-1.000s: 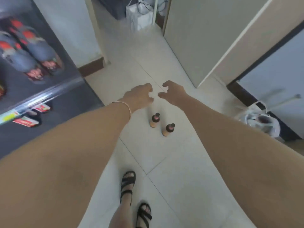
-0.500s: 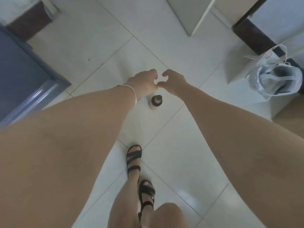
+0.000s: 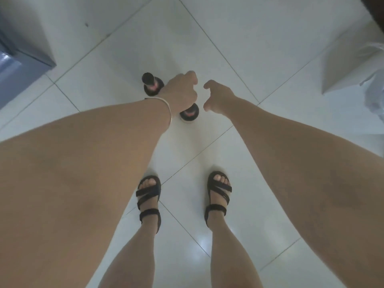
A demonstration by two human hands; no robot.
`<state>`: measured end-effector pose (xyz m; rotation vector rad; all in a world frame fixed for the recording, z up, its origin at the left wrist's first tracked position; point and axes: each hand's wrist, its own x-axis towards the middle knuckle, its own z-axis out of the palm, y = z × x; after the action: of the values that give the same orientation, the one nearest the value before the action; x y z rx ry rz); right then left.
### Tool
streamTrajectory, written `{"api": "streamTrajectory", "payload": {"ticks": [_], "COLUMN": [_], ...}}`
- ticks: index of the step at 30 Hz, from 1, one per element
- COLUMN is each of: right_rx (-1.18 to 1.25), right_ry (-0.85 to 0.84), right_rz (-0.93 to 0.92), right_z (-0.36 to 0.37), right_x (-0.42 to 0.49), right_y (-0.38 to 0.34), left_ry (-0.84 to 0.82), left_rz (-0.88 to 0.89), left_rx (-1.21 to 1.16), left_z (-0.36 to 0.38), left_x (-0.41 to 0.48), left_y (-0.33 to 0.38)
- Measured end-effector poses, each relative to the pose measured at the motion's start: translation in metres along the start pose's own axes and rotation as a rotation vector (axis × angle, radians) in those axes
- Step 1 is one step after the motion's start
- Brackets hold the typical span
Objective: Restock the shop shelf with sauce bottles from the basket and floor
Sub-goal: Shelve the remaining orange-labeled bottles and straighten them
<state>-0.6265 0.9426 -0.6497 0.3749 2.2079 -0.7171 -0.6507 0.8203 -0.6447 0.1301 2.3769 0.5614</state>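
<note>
Two dark sauce bottles stand upright on the white tiled floor, seen from above. The farther sauce bottle (image 3: 151, 85) stands free, just left of my left hand. My left hand (image 3: 181, 93) is curled down over the top of the nearer sauce bottle (image 3: 189, 115) and grips its neck; only the bottle's lower body shows below the hand. My right hand (image 3: 218, 98) hovers a little to the right of that bottle, fingers loosely curved, holding nothing.
The blue-grey base of the shop shelf (image 3: 22, 59) juts in at the left edge. A white bag (image 3: 353, 65) sits on the floor at the right. My feet in black sandals (image 3: 148, 196) stand just behind the bottles.
My view has tipped straight down and both hands have dropped to the bottles. My left hand has closed over the nearer bottle's top; my right hand has drawn slightly away to the right.
</note>
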Motion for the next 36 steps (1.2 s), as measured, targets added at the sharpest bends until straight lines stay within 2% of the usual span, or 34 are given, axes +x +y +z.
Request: {"api": "streamTrajectory", "payload": {"ticks": [3, 6, 11, 14, 19, 24, 27, 29, 33, 36], "right_rx": [-0.02, 0.013, 0.293, 0.412, 0.445, 0.455, 0.442, 0.427, 0.383, 0.352], "right_ry": [-0.081, -0.087, 0.117, 0.194, 0.275, 0.342, 0.392, 0.42, 0.462, 0.47], "right_rz": [-0.023, -0.032, -0.184, -0.26, -0.194, -0.113, -0.086, -0.076, -0.113, -0.138], "right_z": [0.028, 0.063, 0.107, 0.119, 0.114, 0.088, 0.068, 0.056, 0.04, 0.039], "right_x": [0.025, 0.046, 0.06, 0.064, 0.065, 0.063, 0.069, 0.075, 0.093, 0.104], "right_y": [0.02, 0.042, 0.053, 0.04, 0.028, 0.014, 0.0, -0.009, -0.029, -0.04], "left_ry": [0.048, 0.082, 0.244, 0.262, 0.301, 0.502, 0.591, 0.555, 0.438, 0.289], "left_rz": [0.013, 0.042, 0.071, 0.094, 0.161, 0.278, 0.169, 0.052, -0.121, -0.194], "left_rx": [-0.031, -0.081, -0.292, -0.318, -0.311, -0.167, -0.018, 0.017, -0.263, -0.271], "left_z": [0.027, 0.045, 0.053, 0.053, 0.043, 0.01, -0.015, -0.026, -0.034, -0.027], "left_x": [0.02, 0.033, 0.036, 0.036, 0.033, 0.027, 0.031, 0.035, 0.039, 0.037], "left_y": [-0.01, -0.023, -0.035, -0.037, -0.036, -0.034, -0.044, -0.056, -0.087, -0.108]}}
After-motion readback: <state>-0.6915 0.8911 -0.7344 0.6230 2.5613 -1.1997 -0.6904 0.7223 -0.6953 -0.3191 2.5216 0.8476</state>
